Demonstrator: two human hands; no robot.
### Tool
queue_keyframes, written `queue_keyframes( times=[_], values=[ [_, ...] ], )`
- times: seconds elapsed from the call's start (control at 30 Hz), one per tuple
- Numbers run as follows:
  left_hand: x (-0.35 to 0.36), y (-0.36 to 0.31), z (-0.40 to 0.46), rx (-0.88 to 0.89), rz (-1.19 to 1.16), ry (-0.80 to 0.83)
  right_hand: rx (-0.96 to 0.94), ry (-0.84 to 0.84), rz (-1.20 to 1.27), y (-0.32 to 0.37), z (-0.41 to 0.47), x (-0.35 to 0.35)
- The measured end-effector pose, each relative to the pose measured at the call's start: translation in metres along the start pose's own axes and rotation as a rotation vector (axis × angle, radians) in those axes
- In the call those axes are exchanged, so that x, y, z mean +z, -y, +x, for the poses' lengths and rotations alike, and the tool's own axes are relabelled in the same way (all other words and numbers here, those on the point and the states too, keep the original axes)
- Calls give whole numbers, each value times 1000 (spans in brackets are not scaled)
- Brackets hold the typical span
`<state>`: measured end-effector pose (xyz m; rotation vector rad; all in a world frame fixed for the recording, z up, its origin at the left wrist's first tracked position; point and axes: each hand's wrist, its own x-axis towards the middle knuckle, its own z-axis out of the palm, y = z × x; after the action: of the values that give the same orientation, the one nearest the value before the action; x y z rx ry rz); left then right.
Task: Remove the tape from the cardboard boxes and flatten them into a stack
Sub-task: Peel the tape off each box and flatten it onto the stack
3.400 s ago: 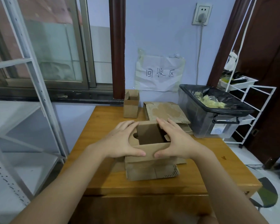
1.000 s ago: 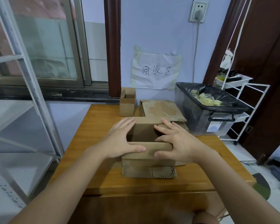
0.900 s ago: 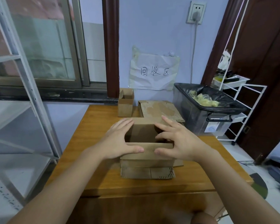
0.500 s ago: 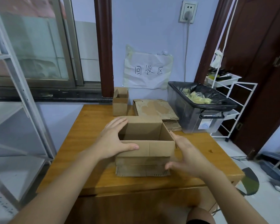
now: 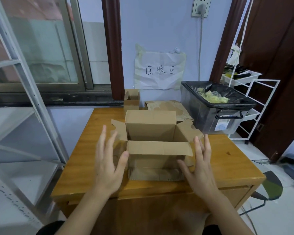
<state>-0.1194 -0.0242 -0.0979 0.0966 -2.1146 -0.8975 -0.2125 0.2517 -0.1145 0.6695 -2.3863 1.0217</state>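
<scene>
An open cardboard box (image 5: 157, 150) stands upright in the middle of the wooden table (image 5: 227, 165), all its top flaps spread outward. My left hand (image 5: 109, 161) hovers at the box's left side with straight fingers, the thumb close to the front flap. My right hand (image 5: 200, 165) is at the box's right side, fingers straight, holding nothing. Behind the box lies a stack of flattened cardboard (image 5: 170, 107). A small open box (image 5: 131, 100) stands at the table's far edge.
A dark plastic bin (image 5: 215, 114) lined with a black bag holds crumpled tape at the table's right rear. A white wire rack (image 5: 249, 99) stands to the right, a grey metal shelf frame (image 5: 29, 92) to the left. A paper sign (image 5: 159, 70) hangs on the wall.
Both hands have let go of the box's top and moved out to its sides. The flaps, earlier pressed inward, now stand spread open.
</scene>
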Motion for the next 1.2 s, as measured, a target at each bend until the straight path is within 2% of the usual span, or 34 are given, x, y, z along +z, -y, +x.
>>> queue_keyframes(
  times=[0.27,0.5,0.7,0.93,1.2],
  values=[
    [19,7,-30,-149,-72,324,131,277,279,9,-12,4],
    [10,-9,-4,-131,-194,292,61,267,308,30,12,-12],
    [-20,-27,27,-123,-147,304,49,251,252,46,43,-28],
    [-49,-39,51,-284,-204,327,154,365,342,65,72,-37],
    [-81,-30,69,-396,-248,516,257,480,410,81,103,-42]
  ],
)
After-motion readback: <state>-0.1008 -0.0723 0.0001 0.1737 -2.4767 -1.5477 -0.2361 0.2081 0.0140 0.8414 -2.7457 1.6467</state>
